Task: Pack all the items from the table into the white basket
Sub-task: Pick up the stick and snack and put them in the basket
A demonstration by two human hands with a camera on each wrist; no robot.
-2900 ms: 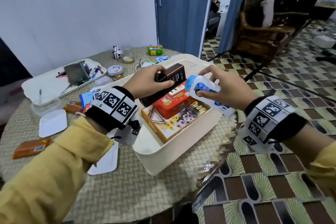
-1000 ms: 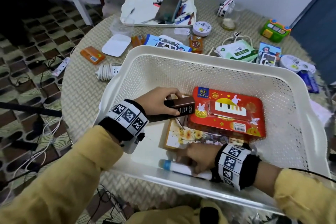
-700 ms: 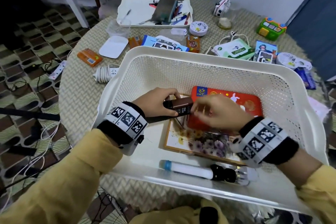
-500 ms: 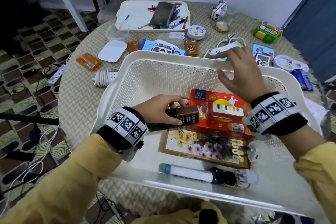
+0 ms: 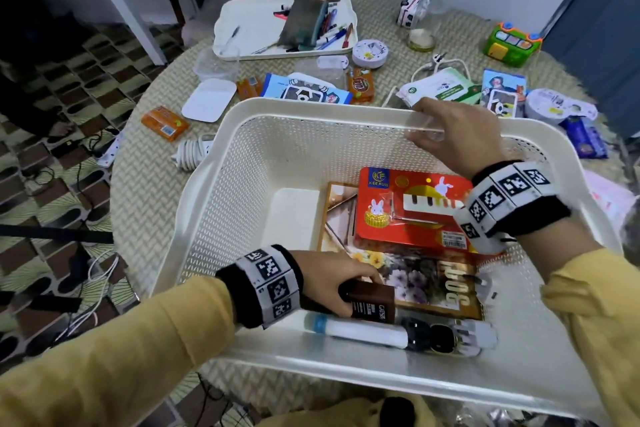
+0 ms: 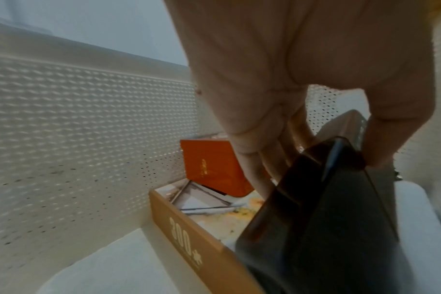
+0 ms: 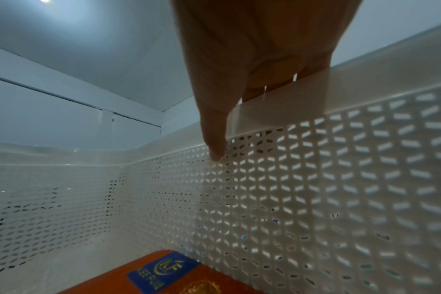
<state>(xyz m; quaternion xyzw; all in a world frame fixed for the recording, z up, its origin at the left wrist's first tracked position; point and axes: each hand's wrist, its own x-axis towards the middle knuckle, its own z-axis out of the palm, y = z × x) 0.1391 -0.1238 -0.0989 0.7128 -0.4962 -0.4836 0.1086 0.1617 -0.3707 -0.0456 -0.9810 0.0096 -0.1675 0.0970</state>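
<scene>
The white perforated basket (image 5: pixel 242 163) stands on the round woven table. Inside it lie a flowered puzzle box (image 5: pixel 426 284), a red toy-piano pack (image 5: pixel 408 211) on top of that, and a white bottle (image 5: pixel 363 329) along the near wall. My left hand (image 5: pixel 332 284) grips a dark brown box (image 5: pixel 372 302) (image 6: pixel 322 208) low at the near side, over the puzzle box's corner (image 6: pixel 189 232). My right hand (image 5: pixel 450 135) holds the basket's far rim (image 7: pixel 365 87), fingers hooked over its outside and thumb (image 7: pixel 214 135) down the inner wall.
Beyond the basket lie a white tray (image 5: pixel 256 31) of pens, a wipes pack (image 5: pixel 440 88), a green toy (image 5: pixel 512 47), a toy van (image 5: pixel 412 10), orange packets (image 5: pixel 166 123), a white charger (image 5: pixel 194 151), round tins and picture cards. Tiled floor with cables lies left.
My right hand let go of the white bottle in the basket, rose and took hold of the far rim. My left hand carried the brown box from the middle toward the near wall.
</scene>
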